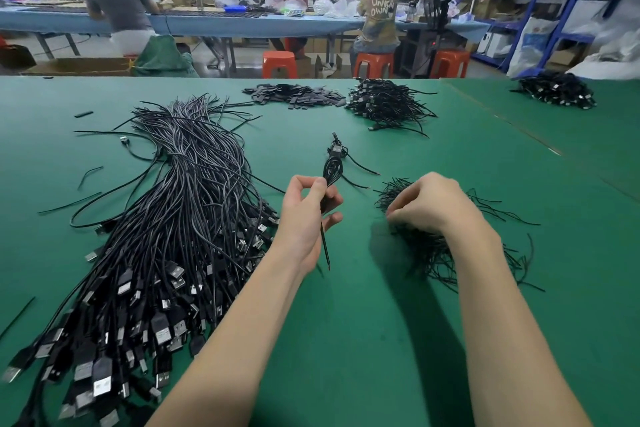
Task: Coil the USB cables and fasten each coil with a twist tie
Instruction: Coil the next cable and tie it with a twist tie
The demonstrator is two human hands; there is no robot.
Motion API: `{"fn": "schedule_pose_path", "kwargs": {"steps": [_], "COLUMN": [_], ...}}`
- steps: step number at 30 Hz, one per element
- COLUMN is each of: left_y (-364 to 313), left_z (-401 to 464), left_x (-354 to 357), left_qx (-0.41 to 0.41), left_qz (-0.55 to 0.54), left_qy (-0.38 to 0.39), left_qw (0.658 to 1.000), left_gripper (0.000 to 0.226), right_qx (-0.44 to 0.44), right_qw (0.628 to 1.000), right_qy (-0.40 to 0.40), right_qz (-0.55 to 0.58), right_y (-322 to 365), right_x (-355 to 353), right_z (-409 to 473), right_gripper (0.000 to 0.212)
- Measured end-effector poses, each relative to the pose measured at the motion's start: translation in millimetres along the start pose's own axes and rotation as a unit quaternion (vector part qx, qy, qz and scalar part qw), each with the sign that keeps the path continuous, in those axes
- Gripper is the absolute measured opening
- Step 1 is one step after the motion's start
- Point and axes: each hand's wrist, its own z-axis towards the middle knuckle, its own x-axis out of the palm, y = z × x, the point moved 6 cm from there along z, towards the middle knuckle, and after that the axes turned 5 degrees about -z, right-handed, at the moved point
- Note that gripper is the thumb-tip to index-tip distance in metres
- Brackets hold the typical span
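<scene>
While the left hand (304,215) pinches a coiled USB cable (333,168) between thumb and fingers, its grip is closed on the lower part of the coil, holding it upright above the green table (381,340). The coil's plug end points away from the person, loose cable tails stick out to the right of it, and one thin black end hangs down below the hand. The right hand (429,201) rests, knuckles up, on a heap of black twist ties (433,250) to the right of the coil; its fingertips curl down into the heap, and whether its grip has closed on a tie I cannot tell. To the left lies a large bundle of uncoiled USB cables (166,236), the wires fanning toward the far side and the plugs massed at the near left edge. Farther back on the table sit a flat pile of small black parts (294,96), a pile of finished coils (384,104) beside it, and another dark pile (557,89) at the far right. Beyond the table, three people sit at a long blue bench (242,23) with orange stools (280,63).
</scene>
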Motion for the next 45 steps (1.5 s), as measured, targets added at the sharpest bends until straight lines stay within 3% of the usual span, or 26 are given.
{"fn": "schedule_pose_path", "kwargs": {"steps": [4, 6, 10, 14, 18, 21, 24, 30, 37, 41, 45], "left_y": [-0.5, 0.5, 2.7, 3.4, -1.5, -9.3, -16.1, -20.1, -23.8, -22.9, -21.6], "left_z": [-0.5, 0.0, 0.3, -0.8, -1.9, -2.0, -0.8, -2.4, -2.5, -2.0, -1.6], "left_x": [0.5, 2.4, 3.5, 5.4, 11.0, 12.7, 10.1, 11.9, 11.2, 11.1, 9.6], "left_qx": [-0.008, -0.018, -0.037, -0.047, -0.044, -0.037, -0.028, 0.030, 0.067, 0.056, 0.061], "left_qz": [-0.014, -0.039, -0.061, -0.051, -0.048, -0.078, -0.104, -0.019, -0.022, -0.055, -0.061], "left_qy": [0.003, 0.006, 0.000, 0.002, 0.010, 0.010, 0.006, 0.026, 0.041, 0.039, 0.018], "left_qw": [1.000, 0.999, 0.997, 0.998, 0.998, 0.996, 0.994, 0.999, 0.997, 0.996, 0.996], "left_gripper": [0.019, 0.020, 0.019, 0.018, 0.018, 0.019, 0.017, 0.009, 0.012, 0.009, 0.011], "right_qx": [-0.042, -0.078, -0.165, -0.242, -0.305, -0.320, -0.326, -0.277, -0.236, -0.202, -0.233], "right_qw": [0.996, 0.979, 0.883, 0.800, 0.828, 0.875, 0.892, 0.931, 0.930, 0.899, 0.903], "right_qy": [-0.030, -0.046, -0.121, -0.186, -0.248, -0.220, -0.199, -0.171, -0.171, -0.209, -0.228], "right_qz": [0.071, 0.180, 0.423, 0.517, 0.399, 0.290, 0.243, 0.166, 0.223, 0.326, 0.281], "right_y": [4.3, 10.5, 29.7, 48.0, 66.1, 75.0, 76.7, 75.7, 76.7, 73.6, 81.3], "right_x": [-14.6, -15.9, -24.4, -29.4, -17.0, -5.3, -9.7, -14.6, -11.5, -10.8, -5.5], "right_z": [-2.7, -4.4, -11.3, -19.0, -28.7, -28.5, -28.3, -24.8, -24.7, -26.0, -28.9], "right_gripper": [0.005, 0.004, 0.004, 0.009, 0.009, 0.009, 0.012, 0.022, 0.012, 0.012, 0.012]}}
